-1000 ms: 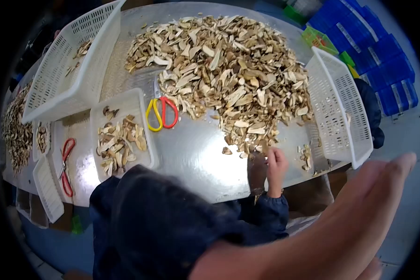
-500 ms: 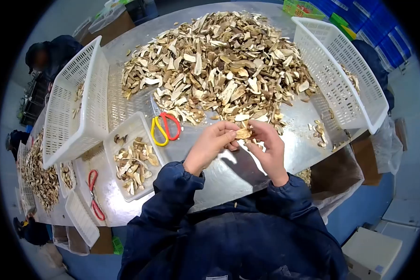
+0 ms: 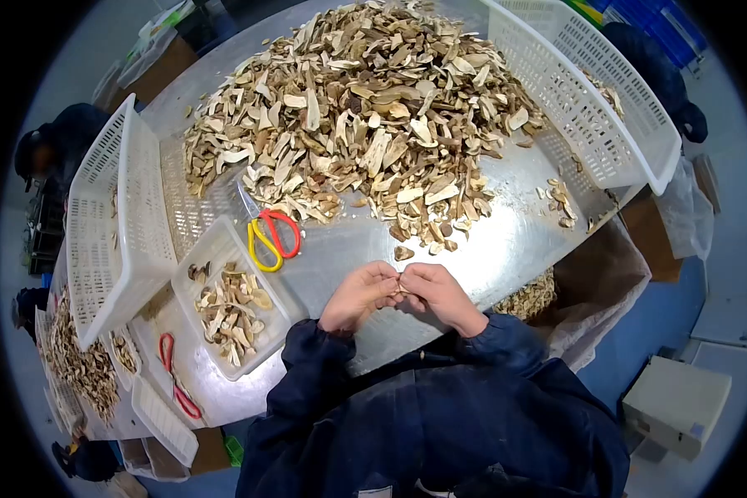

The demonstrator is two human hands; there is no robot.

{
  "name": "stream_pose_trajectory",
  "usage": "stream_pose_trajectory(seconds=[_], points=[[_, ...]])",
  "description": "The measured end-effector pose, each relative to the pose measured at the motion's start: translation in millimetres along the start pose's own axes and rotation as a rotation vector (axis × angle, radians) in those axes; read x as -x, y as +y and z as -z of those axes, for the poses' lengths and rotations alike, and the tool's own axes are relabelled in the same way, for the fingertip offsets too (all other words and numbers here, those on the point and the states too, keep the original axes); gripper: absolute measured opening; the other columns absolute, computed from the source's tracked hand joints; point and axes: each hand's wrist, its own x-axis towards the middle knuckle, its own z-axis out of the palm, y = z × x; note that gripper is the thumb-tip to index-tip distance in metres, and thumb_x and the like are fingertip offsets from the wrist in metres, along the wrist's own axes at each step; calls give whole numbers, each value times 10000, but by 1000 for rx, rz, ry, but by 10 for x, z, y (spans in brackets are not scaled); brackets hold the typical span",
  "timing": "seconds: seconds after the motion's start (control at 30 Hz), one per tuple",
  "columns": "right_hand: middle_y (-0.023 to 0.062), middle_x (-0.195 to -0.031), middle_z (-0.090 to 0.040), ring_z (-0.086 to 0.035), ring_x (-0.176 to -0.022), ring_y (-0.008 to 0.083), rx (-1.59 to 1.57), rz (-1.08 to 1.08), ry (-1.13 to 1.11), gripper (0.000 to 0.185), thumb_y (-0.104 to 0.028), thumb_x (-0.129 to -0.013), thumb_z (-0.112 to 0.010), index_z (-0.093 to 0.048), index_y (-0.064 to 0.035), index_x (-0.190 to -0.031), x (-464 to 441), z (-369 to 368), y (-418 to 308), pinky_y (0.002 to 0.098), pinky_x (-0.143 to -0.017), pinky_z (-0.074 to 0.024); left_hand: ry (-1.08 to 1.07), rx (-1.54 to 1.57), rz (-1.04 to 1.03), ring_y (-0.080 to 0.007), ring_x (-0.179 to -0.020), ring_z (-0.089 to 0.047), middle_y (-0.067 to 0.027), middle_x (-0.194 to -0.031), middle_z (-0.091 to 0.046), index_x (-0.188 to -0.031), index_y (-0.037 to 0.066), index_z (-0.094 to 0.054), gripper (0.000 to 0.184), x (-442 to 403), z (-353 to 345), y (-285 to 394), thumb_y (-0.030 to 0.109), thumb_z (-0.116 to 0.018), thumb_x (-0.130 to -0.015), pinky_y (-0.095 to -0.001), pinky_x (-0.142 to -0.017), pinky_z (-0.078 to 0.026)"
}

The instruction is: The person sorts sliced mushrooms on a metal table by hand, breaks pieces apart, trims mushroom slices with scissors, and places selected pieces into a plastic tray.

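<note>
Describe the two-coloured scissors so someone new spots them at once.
On the metal table, find the big mushroom pile. By its lower-left edge in the picture, between it and the white tray of slices, lie the scissors. One handle is yellow, the other red; the other pair, left of that tray, has only red handles.

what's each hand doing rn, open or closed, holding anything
Left hand: closed, fingertips pinched against the right's; anything held is too small to tell.
Right hand: closed, pinching likewise; anything held cannot be told.
</note>
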Motion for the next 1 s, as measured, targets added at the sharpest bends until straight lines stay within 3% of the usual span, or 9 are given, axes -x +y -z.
stream_pose_trajectory(seconds=[0.17,0.2,0.27,0.37,0.5,0.6,0.7,0.8,1.0], points=[[-26,-614,-569,-494,-568,43,512,207,444,183,-172,-837,-620,-654,-4,-771,48,680,-278,211,-509,-379,-104,227,-81,-83,-807,-514,-2,-882,-531,-1014,74,-503,107,-268,-24,75,149,-519,-938,-208,-686,-430],[50,-559,-546,-521,-526,143,780,233,543,201,-186,-824,-619,-628,1,-752,70,852,-415,288,-514,-405,-110,272,-105,-81,-791,-499,4,-860,-513,-1011,73,-496,105,-336,1,89,150,-509,-941,-203,-672,-420],[141,-740,-605,-585,-711,330,1384,251,789,173,-198,-795,-646,-673,-38,-857,108,1100,-538,400,-621,-458,-175,348,-159,-76,-736,-455,9,-819,-477,-996,66,-498,102,-455,88,78,154,-499,-944,-194,-612,-381],[130,-775,-587,-589,-767,296,1464,446,961,206,-201,-794,-663,-668,-58,-941,16,995,-699,390,-649,-461,-200,392,-193,-69,-666,-391,15,-784,-426,-965,57,-502,99,-526,211,60,153,-483,-950,-189,-539,-317],[120,-819,-580,-590,-692,317,1384,395,674,262,-157,-803,-631,-631,-85,-1055,-377,737,-610,398,-609,-475,-135,267,-242,-58,-619,-363,15,-808,-429,-967,39,-525,110,-485,298,43,143,-497,-943,-185,-501,-282],[133,-825,-580,-599,-710,329,1543,352,658,219,-114,-787,-599,-622,-87,-1002,-587,690,-487,418,-608,-491,-7,114,-291,-50,-593,-344,14,-829,-441,-1028,20,-543,150,-437,191,69,135,-526,-933,-183,-504,-282],[139,-784,-593,-601,-708,330,1453,328,646,123,-130,-780,-612,-631,-62,-880,-620,607,-508,420,-617,-479,-53,103,-342,-131,-996,-518,-78,-1123,-527,-1355,29,-388,543,-438,156,109,223,-612,-899,-234,-792,-439],[146,-734,-613,-602,-701,327,1204,370,570,133,-172,-779,-639,-634,-41,-799,-542,301,-669,413,-626,-465,-140,270,-344,-223,-1226,-438,-152,-1330,-436,-1441,35,-244,695,-469,112,127,231,-620,-891,-327,-1023,-372],[157,-757,-615,-609,-721,336,1459,132,711,215,-251,-789,-647,-636,-37,-777,-560,422,-596,423,-636,-473,-203,428,-317,-271,-1309,-353,-192,-1420,-328,-1449,19,-197,667,-496,165,92,243,-544,-925,-378,-1098,-293]])
